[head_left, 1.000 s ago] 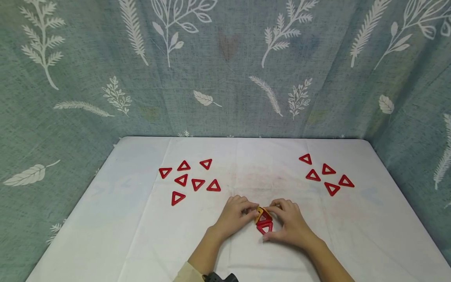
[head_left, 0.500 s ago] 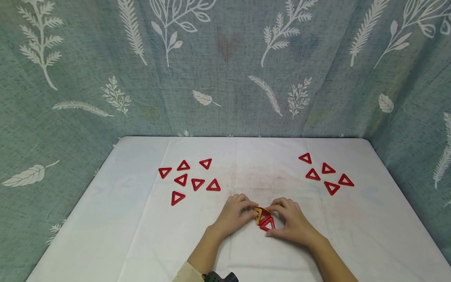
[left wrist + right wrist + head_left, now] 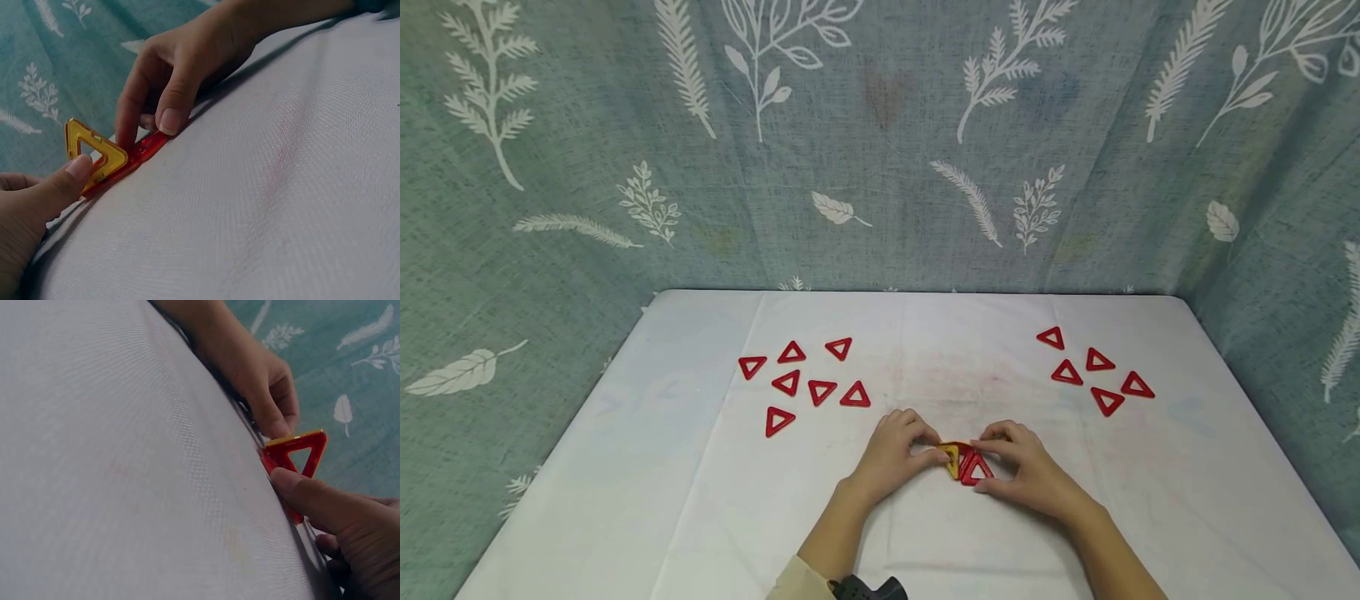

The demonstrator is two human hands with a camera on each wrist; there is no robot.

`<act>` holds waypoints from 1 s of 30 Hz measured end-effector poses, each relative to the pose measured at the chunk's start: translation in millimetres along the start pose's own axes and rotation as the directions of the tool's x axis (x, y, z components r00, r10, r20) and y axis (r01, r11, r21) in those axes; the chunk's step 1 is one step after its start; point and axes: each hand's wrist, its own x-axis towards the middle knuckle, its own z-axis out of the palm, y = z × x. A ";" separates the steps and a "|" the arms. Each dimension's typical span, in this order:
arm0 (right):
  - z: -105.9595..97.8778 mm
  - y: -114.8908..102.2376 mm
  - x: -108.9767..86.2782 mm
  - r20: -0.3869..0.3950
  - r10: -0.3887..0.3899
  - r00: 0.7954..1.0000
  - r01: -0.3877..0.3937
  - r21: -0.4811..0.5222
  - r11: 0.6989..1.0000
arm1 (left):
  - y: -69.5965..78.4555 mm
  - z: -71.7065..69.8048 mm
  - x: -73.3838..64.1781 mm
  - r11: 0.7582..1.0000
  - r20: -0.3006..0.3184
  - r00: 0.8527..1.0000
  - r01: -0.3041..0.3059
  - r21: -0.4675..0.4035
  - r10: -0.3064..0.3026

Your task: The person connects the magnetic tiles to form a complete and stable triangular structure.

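Observation:
Near the front middle of the table, triangular magnetic tiles stand joined in a small cluster between both hands. My left hand [image 3: 895, 450] pinches a yellow triangle tile [image 3: 117, 158], its thumb on the tile's face. This tile stands tilted up from the tabletop. Lying beside it is a red triangle tile [image 3: 967, 477], which my right hand [image 3: 1033, 473] pinches between thumb and fingers. The right wrist view shows another red triangle tile [image 3: 317, 450] standing up at the back, a yellow edge along its top. How the rear pieces join is partly hidden by fingers.
Several loose red triangle tiles [image 3: 854, 395] lie flat at the left of the white table [image 3: 625, 500]. Another loose group of red triangle tiles [image 3: 1107, 402] is spread at the right. A patterned green curtain [image 3: 880, 208] rises behind and along both sides.
The red tile at the right hand has swung from the front of the cluster round to its right side. The yellow tile has turned to face forward more. Both hands have shifted slightly apart.

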 end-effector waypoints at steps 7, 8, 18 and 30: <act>-2.5 3.1 -0.5 -0.071 0.038 0.997 -0.036 0.024 0.999 | -0.5 1.3 0.0 0.999 -0.025 0.999 -0.035 0.029 0.036; -2.7 3.3 -0.3 -0.078 0.043 0.996 -0.042 0.011 0.999 | -0.5 1.4 -0.1 0.999 -0.022 0.999 -0.035 0.032 0.036; -2.0 3.4 2.1 -0.082 0.064 0.995 -0.068 -0.051 0.996 | -2.2 3.5 -0.5 0.999 -0.031 0.999 -0.040 0.037 0.041; 4.2 6.0 1.7 -0.171 0.037 0.985 -0.019 0.106 0.994 | -1.4 3.0 -0.7 0.999 -0.044 0.998 -0.039 0.037 0.041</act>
